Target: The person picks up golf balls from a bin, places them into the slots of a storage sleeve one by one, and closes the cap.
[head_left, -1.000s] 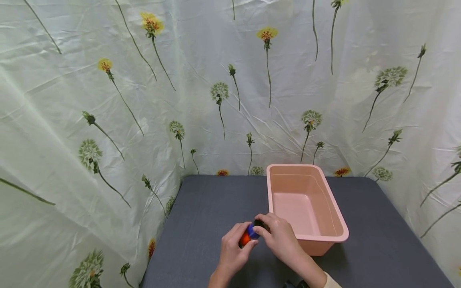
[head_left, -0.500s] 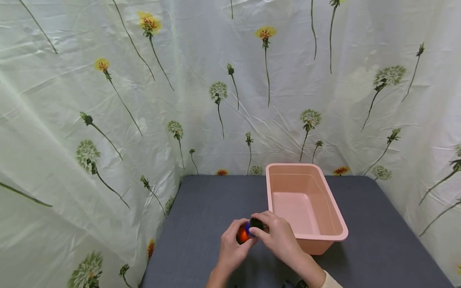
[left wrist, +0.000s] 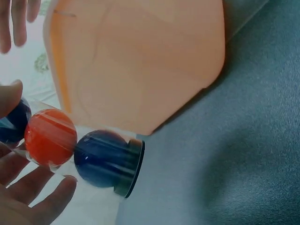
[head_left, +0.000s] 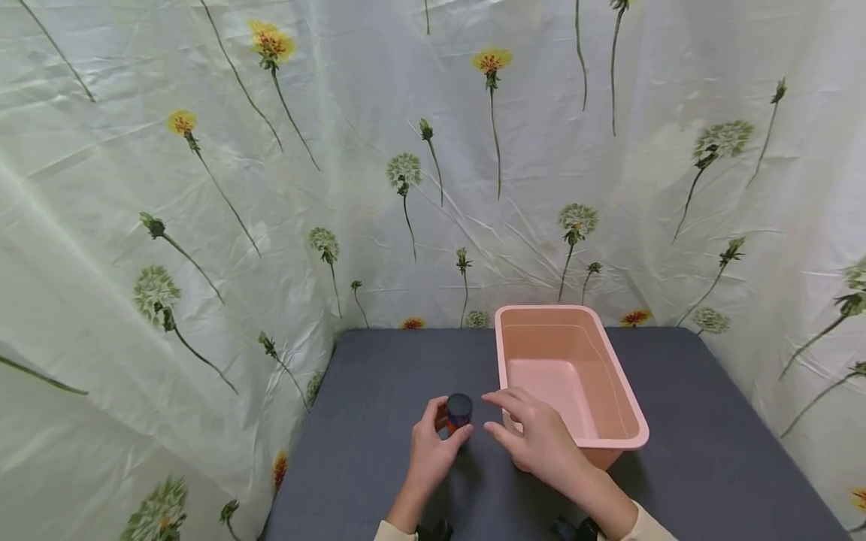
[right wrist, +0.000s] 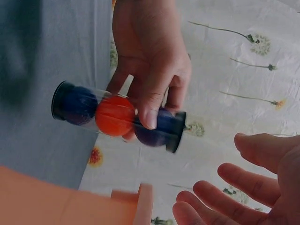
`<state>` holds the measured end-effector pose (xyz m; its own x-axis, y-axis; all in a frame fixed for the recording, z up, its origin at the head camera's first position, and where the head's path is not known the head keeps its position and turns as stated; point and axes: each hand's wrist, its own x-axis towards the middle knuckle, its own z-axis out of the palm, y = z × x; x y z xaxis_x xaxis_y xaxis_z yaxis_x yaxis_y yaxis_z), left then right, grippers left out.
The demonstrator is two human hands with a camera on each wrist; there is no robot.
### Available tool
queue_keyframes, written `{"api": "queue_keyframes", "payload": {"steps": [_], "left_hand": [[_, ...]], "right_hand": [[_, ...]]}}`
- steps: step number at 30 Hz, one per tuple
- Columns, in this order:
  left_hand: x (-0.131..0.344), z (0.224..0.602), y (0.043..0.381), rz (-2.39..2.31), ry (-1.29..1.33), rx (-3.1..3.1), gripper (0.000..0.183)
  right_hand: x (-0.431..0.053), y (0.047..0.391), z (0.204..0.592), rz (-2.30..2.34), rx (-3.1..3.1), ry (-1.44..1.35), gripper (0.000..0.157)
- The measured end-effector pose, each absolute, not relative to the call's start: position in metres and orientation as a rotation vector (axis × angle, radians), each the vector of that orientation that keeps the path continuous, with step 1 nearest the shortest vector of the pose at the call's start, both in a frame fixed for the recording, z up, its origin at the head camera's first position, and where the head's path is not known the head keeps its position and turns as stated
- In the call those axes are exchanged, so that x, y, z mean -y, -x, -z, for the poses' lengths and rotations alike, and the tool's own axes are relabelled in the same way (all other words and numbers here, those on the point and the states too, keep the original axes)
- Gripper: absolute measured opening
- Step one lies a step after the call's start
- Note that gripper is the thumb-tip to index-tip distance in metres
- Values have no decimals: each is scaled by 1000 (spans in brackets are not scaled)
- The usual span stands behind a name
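My left hand (head_left: pixel 429 451) grips a clear tube (right wrist: pixel 115 116) with black caps at both ends, thumb on one side and fingers on the other. Inside it sit an orange ball (left wrist: pixel 50 137) between two dark blue balls, one of them the blue ball (right wrist: pixel 79 105). In the head view the tube stands roughly upright, its black cap (head_left: pixel 459 406) facing up and its lower part behind the thumb. To its right, my right hand (head_left: pixel 537 439) is held apart from the tube, fingers spread and nothing in them, overlapping the pink tub's near left corner in this view.
The pink tub (head_left: pixel 595 443) stands right of centre on the dark grey table (head_left: pixel 379 391), with nothing visible inside. A white curtain (head_left: pixel 365 188) printed with dandelions hangs behind and along both sides. Dark wrist straps (head_left: pixel 575 528) show at the bottom edge.
Earlier both hands held the tube, which was tilted. The right hand has let go and drawn slightly right, while the left hand has turned the tube upright.
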<state>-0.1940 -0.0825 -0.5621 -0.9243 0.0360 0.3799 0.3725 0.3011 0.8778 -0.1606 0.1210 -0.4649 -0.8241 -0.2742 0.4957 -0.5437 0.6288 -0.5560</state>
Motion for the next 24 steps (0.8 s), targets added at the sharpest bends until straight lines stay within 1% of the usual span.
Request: {"api": "queue_keyframes", "payload": {"steps": [10, 24], "left_hand": [[83, 584, 213, 1695, 289, 2315, 48], [88, 616, 221, 1728, 261, 2324, 49]], "right_hand": [[-140, 158, 470, -983, 2456, -687, 39], [-162, 150, 477, -969, 2440, -686, 45]]}}
